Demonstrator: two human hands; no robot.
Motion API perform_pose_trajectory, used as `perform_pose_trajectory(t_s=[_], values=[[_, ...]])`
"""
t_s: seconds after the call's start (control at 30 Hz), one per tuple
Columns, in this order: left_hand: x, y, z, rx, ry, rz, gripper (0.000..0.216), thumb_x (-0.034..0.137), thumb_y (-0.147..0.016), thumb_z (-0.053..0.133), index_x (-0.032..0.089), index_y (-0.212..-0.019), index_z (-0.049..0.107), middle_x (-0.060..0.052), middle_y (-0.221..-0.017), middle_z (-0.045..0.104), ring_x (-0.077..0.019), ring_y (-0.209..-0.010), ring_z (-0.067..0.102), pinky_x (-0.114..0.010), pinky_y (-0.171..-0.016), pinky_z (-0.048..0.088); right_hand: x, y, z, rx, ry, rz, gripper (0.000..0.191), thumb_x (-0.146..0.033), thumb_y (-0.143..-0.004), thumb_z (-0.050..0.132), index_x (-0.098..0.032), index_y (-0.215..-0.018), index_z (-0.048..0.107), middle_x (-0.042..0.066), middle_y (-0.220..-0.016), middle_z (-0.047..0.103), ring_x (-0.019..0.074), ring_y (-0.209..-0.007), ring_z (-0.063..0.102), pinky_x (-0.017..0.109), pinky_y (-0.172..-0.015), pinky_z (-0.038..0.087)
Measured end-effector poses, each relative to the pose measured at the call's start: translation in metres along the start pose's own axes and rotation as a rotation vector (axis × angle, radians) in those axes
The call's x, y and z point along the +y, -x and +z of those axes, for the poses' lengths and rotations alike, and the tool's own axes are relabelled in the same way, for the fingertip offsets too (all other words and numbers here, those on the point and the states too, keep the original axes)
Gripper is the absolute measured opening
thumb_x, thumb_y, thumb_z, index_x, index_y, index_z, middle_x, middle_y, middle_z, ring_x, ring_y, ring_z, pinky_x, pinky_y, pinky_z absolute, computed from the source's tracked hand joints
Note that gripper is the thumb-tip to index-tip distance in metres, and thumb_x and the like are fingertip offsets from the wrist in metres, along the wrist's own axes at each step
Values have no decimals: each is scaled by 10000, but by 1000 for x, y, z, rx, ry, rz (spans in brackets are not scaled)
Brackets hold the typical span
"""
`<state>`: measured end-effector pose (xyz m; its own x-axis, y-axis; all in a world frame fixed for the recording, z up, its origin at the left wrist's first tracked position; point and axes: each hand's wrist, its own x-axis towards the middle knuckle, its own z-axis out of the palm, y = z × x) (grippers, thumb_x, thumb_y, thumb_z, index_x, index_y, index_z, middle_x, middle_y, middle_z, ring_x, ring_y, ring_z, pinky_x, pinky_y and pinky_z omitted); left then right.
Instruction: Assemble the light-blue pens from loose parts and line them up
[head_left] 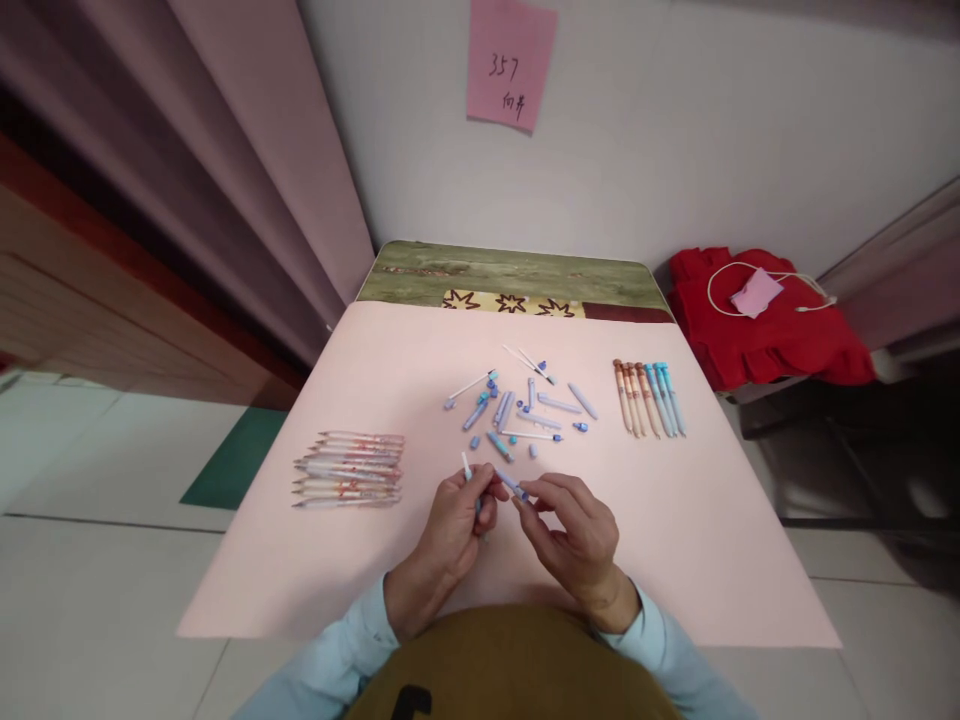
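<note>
While I sit at the near edge of the bench [675,560], both my hands hover just above its pink cover, close together and almost touching. My left hand [450,530] has its fingers closed around a thin white refill [466,467], whose tip sticks up and points away from me. My right hand [574,535] pinches a short blue pen barrel [511,487] between thumb and forefinger, and the barrel's far end points left towards the refill. The two pieces sit just beside each other, but I cannot tell whether they touch.

Just beyond my hands, in the middle of the bench, lies a scatter of loose pen parts [517,410]: pale blue tubes, thin white refills and small blue caps, some touching and some apart. Well off to the left lies a pile of pens [349,468], pale pink and white, lying crosswise with their tips to the left. To the far right a row of pens [649,398] lies side by side, with the orange ones on the left of the row and the blue ones on the right.

Past the right edge of the bench, a red cloth [757,335] carries a white cable [716,300]. A pink note [511,62] hangs on the far wall.
</note>
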<state>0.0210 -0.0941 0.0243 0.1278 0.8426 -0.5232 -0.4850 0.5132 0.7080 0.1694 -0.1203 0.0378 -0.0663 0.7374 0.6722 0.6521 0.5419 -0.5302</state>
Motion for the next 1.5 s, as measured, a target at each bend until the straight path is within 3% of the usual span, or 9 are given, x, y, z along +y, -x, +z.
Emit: perform_pose_trajectory(t_s=[0.13,0.37,0.6,0.8,0.87,0.97,1.1,1.27,1.5], values=[[3,0,3,19,108,-22,300,364,-707,784,98,-744,651,-12,-611,624,-13,-371,351,-180,-392,222,-1,-1,-1,32,-4,-8,203,-102,-842,668,-205,-1016,652,46,-841,688,114,-595,637,233,-585,537],[3,5,1,-63,365,-339,181,233,-779,731,90,-777,621,8,-636,592,9,-378,316,-140,-362,219,5,13,-1,-15,99,-144,284,-102,-831,693,-204,-1092,649,64,-863,720,163,-736,685,271,-679,537],[3,6,-4,-78,390,-335,160,162,-710,739,70,-796,642,4,-657,572,22,-393,290,-129,-352,202,9,23,0,-98,98,-225,270,-118,-840,685,-186,-1099,649,69,-863,737,162,-695,665,283,-656,508],[5,3,1,-17,365,-252,152,198,-688,729,113,-744,616,65,-534,459,5,-374,257,-151,-359,197,12,26,4,-91,42,-163,243,-120,-840,688,-221,-1061,676,53,-858,738,158,-714,677,270,-661,515],[6,2,5,6,342,-210,167,212,-683,730,122,-730,597,61,-543,477,5,-367,252,-159,-360,188,11,26,5,-65,-78,-19,203,-147,-848,686,-228,-1035,688,51,-856,731,149,-699,670,262,-649,519],[5,3,10,32,271,-158,179,224,-677,726,122,-743,594,32,-599,551,6,-365,263,-172,-361,171,11,23,5,-78,-377,470,82,-279,-887,654,-209,-909,690,27,-735,691,123,-582,615,243,-559,497],[-2,6,13,34,152,-123,185,271,-671,713,128,-717,604,52,-510,488,-13,-357,268,-186,-369,155,14,20,6,-378,-859,1038,350,-504,-860,653,-171,-751,653,-4,-599,620,92,-467,532,208,-447,418],[-13,10,10,50,61,-96,223,341,-681,715,139,-730,633,76,-435,404,-32,-359,268,-195,-387,165,14,26,10,-474,-1080,1199,403,-536,-749,759,-150,-721,647,-25,-548,589,66,-438,495,176,-426,366],[-18,13,5,45,74,-137,227,356,-701,712,150,-725,620,69,-407,415,-48,-354,302,-200,-392,223,5,29,12,-509,-1085,1249,441,-581,-757,725,-155,-684,636,1,-586,621,71,-425,499,186,-412,354]])
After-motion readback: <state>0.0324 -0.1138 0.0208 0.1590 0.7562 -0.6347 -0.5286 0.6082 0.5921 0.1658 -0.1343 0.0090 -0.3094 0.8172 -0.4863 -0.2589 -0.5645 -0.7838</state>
